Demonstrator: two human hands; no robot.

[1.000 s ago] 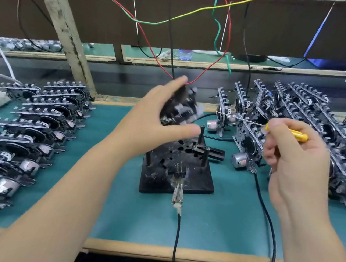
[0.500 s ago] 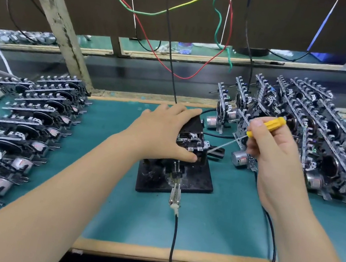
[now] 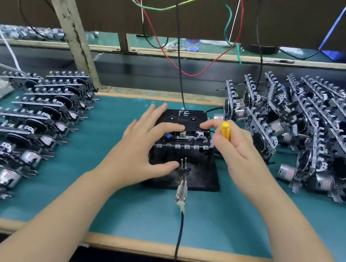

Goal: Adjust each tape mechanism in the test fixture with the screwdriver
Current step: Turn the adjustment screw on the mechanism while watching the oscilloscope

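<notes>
Teal matting covers the counter (image 3: 112,206), which is crowded on both sides. Finished-looking tape mechanisms lie in flat overlapping rows at the left (image 3: 36,116), and a denser heap of them stands on edge at the right (image 3: 312,141), just beside the work area. Red, green, yellow and black wires (image 3: 185,8) hang down from above, one black lead dropping to the back of the unit in the middle. A metal clip on a black cable (image 3: 182,191) reaches in from the near edge.

Between the piles sits the black test fixture (image 3: 203,179), with a tape mechanism (image 3: 185,137) seated on it and a cassette marked "PE" (image 3: 182,116) on top. The left hand (image 3: 143,149) lies spread over the mechanism's left side, fingers straight, forefinger on the cassette and thumb at the fixture's front. The right hand (image 3: 237,153) has its grip closed round the yellow-handled screwdriver (image 3: 226,130), forefinger stretched onto the cassette's right edge; the blade is hidden.
</notes>
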